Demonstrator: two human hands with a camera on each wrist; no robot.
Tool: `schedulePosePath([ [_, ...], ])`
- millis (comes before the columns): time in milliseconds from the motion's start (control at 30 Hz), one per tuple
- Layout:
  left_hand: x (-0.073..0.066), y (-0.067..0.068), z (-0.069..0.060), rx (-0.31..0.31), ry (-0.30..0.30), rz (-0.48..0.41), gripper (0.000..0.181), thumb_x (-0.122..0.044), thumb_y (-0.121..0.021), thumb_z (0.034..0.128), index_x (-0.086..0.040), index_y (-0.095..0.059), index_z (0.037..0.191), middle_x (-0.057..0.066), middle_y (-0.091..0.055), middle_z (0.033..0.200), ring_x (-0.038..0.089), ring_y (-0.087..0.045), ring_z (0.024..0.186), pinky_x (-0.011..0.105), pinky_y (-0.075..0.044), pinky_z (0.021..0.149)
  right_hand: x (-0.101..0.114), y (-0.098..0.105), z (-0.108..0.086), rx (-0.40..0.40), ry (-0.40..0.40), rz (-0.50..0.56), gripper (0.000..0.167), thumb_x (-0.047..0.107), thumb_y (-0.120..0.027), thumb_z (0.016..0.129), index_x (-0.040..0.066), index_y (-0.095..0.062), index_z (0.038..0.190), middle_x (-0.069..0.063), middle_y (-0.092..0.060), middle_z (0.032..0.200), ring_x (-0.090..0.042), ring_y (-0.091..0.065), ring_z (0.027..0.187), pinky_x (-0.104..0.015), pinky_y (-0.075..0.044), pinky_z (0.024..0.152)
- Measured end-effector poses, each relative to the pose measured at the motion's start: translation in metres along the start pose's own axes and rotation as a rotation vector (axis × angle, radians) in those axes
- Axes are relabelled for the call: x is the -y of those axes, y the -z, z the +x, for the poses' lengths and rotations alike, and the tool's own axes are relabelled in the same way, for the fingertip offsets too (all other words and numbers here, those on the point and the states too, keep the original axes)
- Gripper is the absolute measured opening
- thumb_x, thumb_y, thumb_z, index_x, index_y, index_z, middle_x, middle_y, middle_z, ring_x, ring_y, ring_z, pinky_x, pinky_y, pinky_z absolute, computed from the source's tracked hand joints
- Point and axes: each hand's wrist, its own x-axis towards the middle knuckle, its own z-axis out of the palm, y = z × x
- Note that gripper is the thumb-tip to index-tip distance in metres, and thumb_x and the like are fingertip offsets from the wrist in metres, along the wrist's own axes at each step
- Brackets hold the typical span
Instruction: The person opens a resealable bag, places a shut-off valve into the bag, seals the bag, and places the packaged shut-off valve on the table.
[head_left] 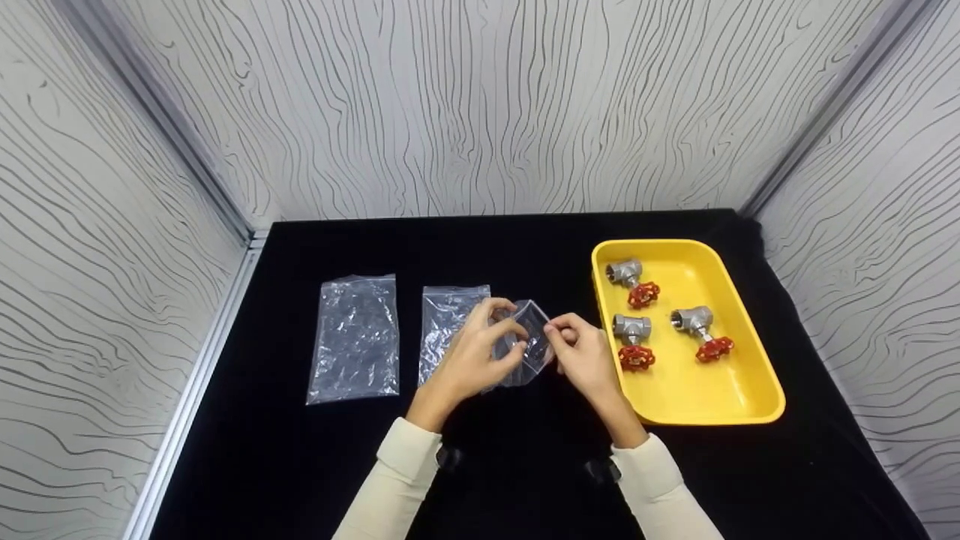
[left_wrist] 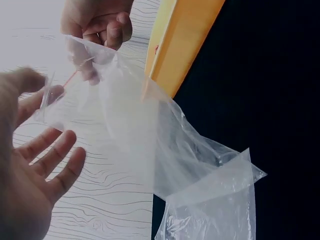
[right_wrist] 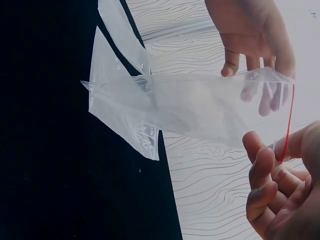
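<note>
A clear zip-lock bag (head_left: pixel 534 345) with a red line along its mouth is held up between both hands, its mouth spread apart. My right hand (head_left: pixel 586 358) pinches the mouth's edge between thumb and curled fingers, as the right wrist view shows at the red line on the bag (right_wrist: pixel 200 107). My left hand (head_left: pixel 474 352) is at the opposite side of the mouth, thumb and fingers spread, the plastic touching the fingertips. In the left wrist view, the left hand's (left_wrist: pixel 37 165) other fingers extend loosely. The bag's (left_wrist: pixel 125 115) lower end hangs toward the table.
Another clear bag (head_left: pixel 442 319) lies flat, partly hidden by my left hand. A larger clear bag (head_left: pixel 356 341) lies further left. To the right, a yellow tray (head_left: pixel 697 397) holds three metal valves with red handwheels, one valve (head_left: pixel 701 330) right of the other two. Patterned walls (head_left: pixel 480 112) surround the black tabletop.
</note>
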Motion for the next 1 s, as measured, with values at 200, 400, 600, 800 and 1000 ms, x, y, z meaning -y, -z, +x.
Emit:
schedulePosePath([
  [200,0.003,0.004,-0.003,0.07,-0.027,0.057,0.019,-0.023,-0.074,0.0824,-0.017,-0.073,0.1,0.006,-0.059,0.15,0.026,-0.056,0.137,0.044,-0.051,0.115,-0.003,0.001,0.002,0.001,-0.008,-0.004,0.007,0.005,-0.071,0.101,0.0,-0.073,0.097,-0.01,-0.065,0.06,-0.004,-0.049,0.037,-0.02,-0.042,0.038],
  [400,0.007,0.006,-0.005,0.067,-0.023,0.006,0.016,-0.025,-0.082,0.0922,-0.015,-0.07,0.097,0.003,-0.063,0.15,0.024,-0.058,0.14,0.041,-0.044,0.124,-0.006,0.004,0.003,0.019,-0.017,-0.003,0.008,0.005,-0.071,0.101,-0.001,-0.073,0.097,-0.012,-0.066,0.06,-0.005,-0.049,0.038,-0.019,-0.042,0.039],
  [600,0.011,0.009,-0.006,0.085,-0.021,-0.047,0.021,-0.029,-0.083,0.0944,-0.013,-0.071,0.102,0.004,-0.065,0.147,0.024,-0.06,0.139,0.038,-0.048,0.12,-0.008,0.005,0.005,0.032,-0.019,-0.015,0.008,0.007,-0.071,0.102,0.0,-0.073,0.098,-0.011,-0.066,0.06,-0.005,-0.049,0.038,-0.019,-0.041,0.039],
  [800,0.015,0.01,-0.007,0.149,-0.021,-0.018,0.024,-0.027,-0.087,0.0903,-0.012,-0.073,0.104,0.005,-0.061,0.151,0.025,-0.056,0.143,0.039,-0.044,0.123,-0.009,0.006,0.005,0.034,-0.024,-0.016,0.008,0.006,-0.071,0.101,-0.001,-0.074,0.097,-0.01,-0.066,0.06,-0.005,-0.049,0.037,-0.02,-0.041,0.039],
  [1000,0.017,0.013,-0.008,0.115,-0.024,-0.042,0.014,-0.019,-0.082,0.0949,-0.01,-0.071,0.095,0.006,-0.067,0.145,0.026,-0.062,0.137,0.037,-0.049,0.119,-0.013,0.007,0.005,0.037,-0.057,-0.018,0.008,0.007,-0.071,0.101,0.0,-0.074,0.097,-0.012,-0.071,0.063,-0.007,-0.052,0.038,-0.02,-0.043,0.04],
])
